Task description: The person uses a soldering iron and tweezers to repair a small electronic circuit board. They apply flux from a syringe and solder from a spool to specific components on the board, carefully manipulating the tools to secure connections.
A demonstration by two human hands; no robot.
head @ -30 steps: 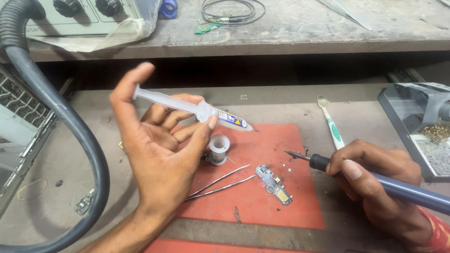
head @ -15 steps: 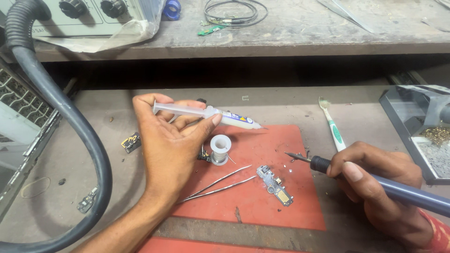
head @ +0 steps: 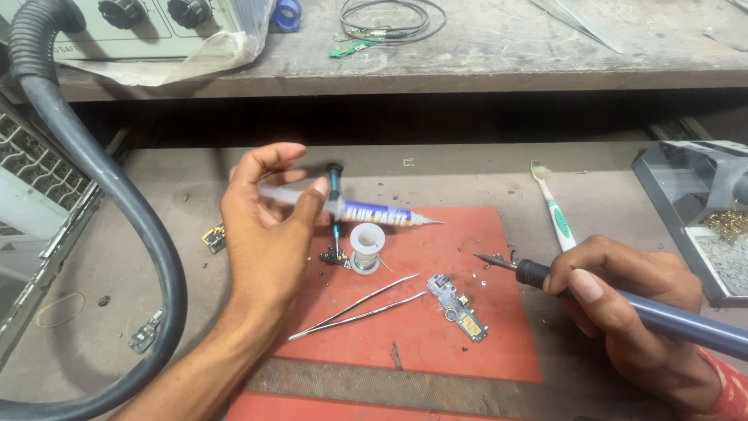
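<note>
My left hand [head: 265,226] holds a flux paste syringe [head: 366,210] level above the red mat [head: 467,335], its nozzle pointing right. My right hand [head: 631,312] grips a blue-handled soldering iron [head: 530,273], whose tip hovers just right of a small circuit board [head: 458,306] lying on the mat. Metal tweezers [head: 358,308] lie on the mat between my hands. A small spool of solder wire [head: 365,245] and a thin dark tool [head: 335,206] stand behind the syringe.
A thick black hose [head: 117,203] curves down the left side. A toothbrush [head: 553,210] lies right of the mat. A soldering stand with brass wool [head: 701,226] sits at far right. Small board pieces [head: 146,335] lie at left. A control unit [head: 148,23] and cable coil [head: 389,15] sit on the shelf.
My left hand has turned palm-down and lowered the syringe to the right, closer to the mat. My right hand and the soldering iron have stayed almost still.
</note>
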